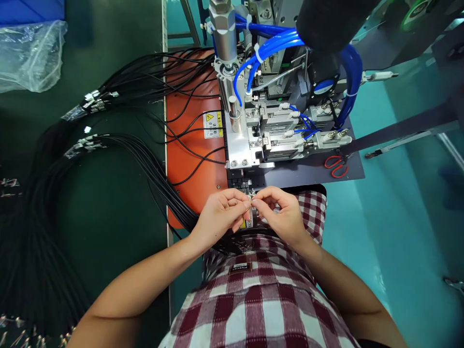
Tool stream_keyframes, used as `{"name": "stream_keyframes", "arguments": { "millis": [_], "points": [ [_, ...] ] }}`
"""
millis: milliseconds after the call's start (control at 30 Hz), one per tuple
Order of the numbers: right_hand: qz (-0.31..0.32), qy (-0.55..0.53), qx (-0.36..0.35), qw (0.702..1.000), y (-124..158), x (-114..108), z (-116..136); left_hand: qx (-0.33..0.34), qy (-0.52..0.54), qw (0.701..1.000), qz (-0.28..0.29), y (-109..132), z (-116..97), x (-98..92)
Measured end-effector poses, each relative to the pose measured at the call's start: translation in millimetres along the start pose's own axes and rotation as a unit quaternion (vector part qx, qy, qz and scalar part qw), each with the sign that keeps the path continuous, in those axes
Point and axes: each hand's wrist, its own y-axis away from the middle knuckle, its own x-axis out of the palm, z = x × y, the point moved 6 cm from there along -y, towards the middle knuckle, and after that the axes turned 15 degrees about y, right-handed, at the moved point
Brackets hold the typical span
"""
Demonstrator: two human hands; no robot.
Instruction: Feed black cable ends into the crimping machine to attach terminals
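My left hand [228, 209] and my right hand [278, 209] meet fingertip to fingertip at the front edge of the machine. Both are closed in a pinch. Between the fingertips shows something tiny and pale, too small to name. A bundle of black cables [155, 181] runs from the left and passes under my left wrist towards my lap, where loose cable ends [237, 245] lie. Just beyond my fingers is a small black metal fixture [239, 180] at the foot of the machine. A yellow and white label is partly hidden below my hands.
The machine [241, 147], with metal cylinders and blue air hoses [279, 41], rises ahead over an orange plate [192, 169]. More black cables [39, 232] spread over the dark green table at left. Red-handled scissors [336, 166] lie right. A clear plastic bag [34, 55] sits upper left.
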Motion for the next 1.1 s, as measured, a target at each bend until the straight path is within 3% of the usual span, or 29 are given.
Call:
{"name": "stream_keyframes", "arguments": {
  "millis": [133, 400, 733, 933, 1100],
  "points": [
    [0.008, -0.002, -0.016, 1.0, -3, 1, 2, -0.002, 0.002, 1.0, 0.005, 0, 0, -0.4],
    [0.048, -0.094, 0.06, 0.993, -4, 5, -7, 0.0, 0.011, 1.0, -0.002, -2, 0, -2.7],
    [0.033, 0.072, -0.052, 0.996, -2, -1, 8, -0.018, -0.004, 1.0, -0.004, -3, 3, -2.5],
    [0.083, -0.034, 0.036, 0.995, -5, 9, -5, -0.003, 0.001, 1.0, -0.003, -4, 2, -4.8],
    [0.064, -0.072, 0.066, 0.993, -4, 3, -7, -0.003, 0.004, 1.0, 0.003, -5, 3, -5.9]
  ]
}}
